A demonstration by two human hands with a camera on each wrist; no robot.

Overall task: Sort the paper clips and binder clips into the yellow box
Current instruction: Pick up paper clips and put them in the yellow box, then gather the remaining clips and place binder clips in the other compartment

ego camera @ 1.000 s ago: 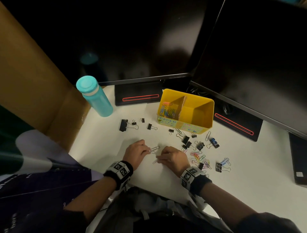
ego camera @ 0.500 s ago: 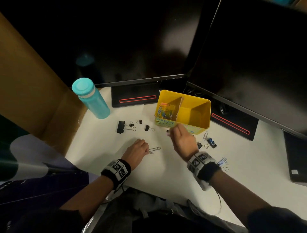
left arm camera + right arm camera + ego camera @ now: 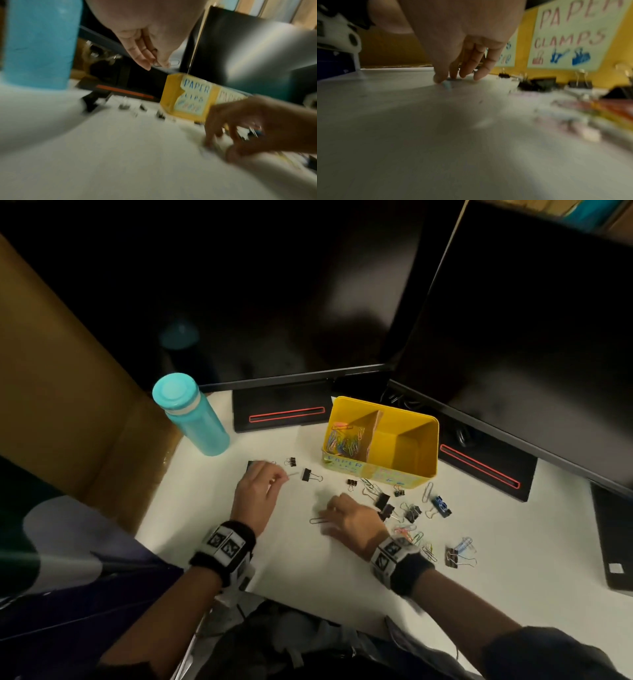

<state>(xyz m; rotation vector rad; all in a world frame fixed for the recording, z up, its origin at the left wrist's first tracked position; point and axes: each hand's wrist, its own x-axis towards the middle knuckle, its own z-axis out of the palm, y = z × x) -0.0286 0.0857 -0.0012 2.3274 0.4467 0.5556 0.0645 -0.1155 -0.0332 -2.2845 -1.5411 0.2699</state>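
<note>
- The left hand (image 3: 255, 491) is raised over the tabletop (image 3: 301, 559) near the bottle (image 3: 195, 419); its grip pinches a silver paper clip (image 3: 292, 474) between thumb and fingertips, as the left wrist view (image 3: 173, 62) also shows.
- The right hand (image 3: 349, 518) is low on the tabletop, fingers bent downward, fingertips (image 3: 477, 77) touching the surface beside a long clip (image 3: 318, 521); the blur hides whether its grip has closed on anything, so I cannot tell.
- The yellow box (image 3: 428, 446) stands in front of the monitors (image 3: 513, 337), split by a divider into two compartments.
- Its left compartment holds a heap of coloured paper clips (image 3: 344, 441); the right one shows only bare yellow floor.
- Labels on the box front read "PAPER CLIPS" (image 3: 193, 94) and "PAPER CLAMPS" (image 3: 573, 31).
- Small black binder clips (image 3: 310, 474) lie between the left hand and the box.
- More binder clips (image 3: 385, 506) and loose coloured paper clips (image 3: 407, 534) are scattered to the right of the right hand, in front of the box.
- A blue binder clip (image 3: 440, 506) lies among them.
</note>
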